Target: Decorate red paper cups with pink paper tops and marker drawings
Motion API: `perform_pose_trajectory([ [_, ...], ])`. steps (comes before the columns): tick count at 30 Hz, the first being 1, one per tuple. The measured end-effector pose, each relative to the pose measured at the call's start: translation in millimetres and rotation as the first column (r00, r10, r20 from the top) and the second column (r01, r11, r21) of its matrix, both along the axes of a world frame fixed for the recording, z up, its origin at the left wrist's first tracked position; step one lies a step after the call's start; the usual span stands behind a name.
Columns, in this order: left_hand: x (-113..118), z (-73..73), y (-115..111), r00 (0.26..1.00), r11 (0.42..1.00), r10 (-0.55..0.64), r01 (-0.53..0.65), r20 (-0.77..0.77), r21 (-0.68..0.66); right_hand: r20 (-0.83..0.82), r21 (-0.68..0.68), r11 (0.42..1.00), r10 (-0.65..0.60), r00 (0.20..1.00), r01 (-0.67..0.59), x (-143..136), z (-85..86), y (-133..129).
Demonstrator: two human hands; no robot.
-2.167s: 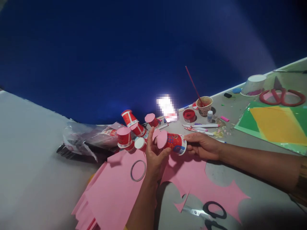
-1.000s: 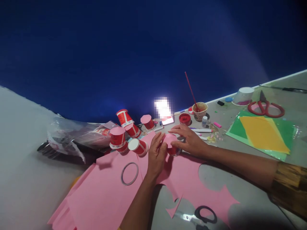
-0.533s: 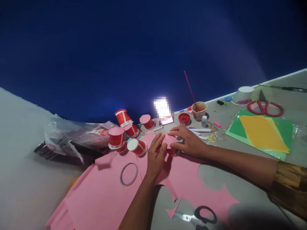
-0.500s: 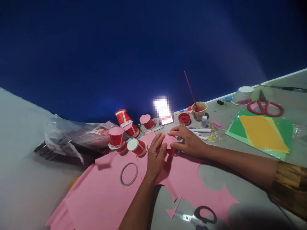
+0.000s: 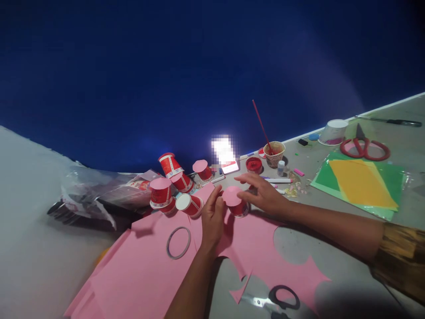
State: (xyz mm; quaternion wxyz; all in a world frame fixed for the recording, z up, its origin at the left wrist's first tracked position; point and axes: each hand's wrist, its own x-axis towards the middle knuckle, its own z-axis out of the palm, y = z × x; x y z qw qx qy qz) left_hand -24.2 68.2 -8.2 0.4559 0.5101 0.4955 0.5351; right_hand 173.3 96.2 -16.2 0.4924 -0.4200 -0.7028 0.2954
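An upturned red paper cup (image 5: 239, 210) stands between my two hands, with a pink paper disc (image 5: 231, 195) lying across its top. My left hand (image 5: 212, 215) is upright at the disc's left edge, fingers extended and apart from each other at the thumb. On the other side, my right hand (image 5: 262, 192) has its fingers spread, with the thumb or a fingertip near the disc's right edge; whether it touches I cannot tell. Close by on the left lies a tipped red paper cup (image 5: 191, 204) with a white base.
More red cups (image 5: 161, 191) with pink discs stand at the left. Pink paper sheets (image 5: 133, 270) hold a tape roll (image 5: 178, 243). Black-handled scissors (image 5: 284, 297) lie in front. Markers (image 5: 280, 180), a glue cup with a stick (image 5: 274, 154), coloured paper (image 5: 361, 186) and red-handled scissors (image 5: 365, 148) are right.
Both hands have drawn back a little from the pink disc, the left to the left and down, uncovering more of the disc and cup.
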Motion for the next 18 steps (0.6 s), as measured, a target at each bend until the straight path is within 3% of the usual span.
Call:
perform_pose_trajectory([
  [5,0.6,6.3,7.1,0.972,0.968,0.083,-0.027,0.219,-0.248,-0.105,-0.223,0.973,-0.085,0.991,0.059,-4.1,4.9,-2.8],
  [13,16.7,11.0,9.9,0.927,0.967,0.120,-0.028,0.356,-0.252,-0.091,-0.299,0.954,-0.050,0.995,0.021,-9.7,2.0,-2.2],
  [18,17.4,3.8,11.9,0.909,0.957,0.107,0.016,0.404,-0.290,-0.081,-0.316,0.949,-0.043,0.996,0.015,-10.0,6.4,-4.2],
])
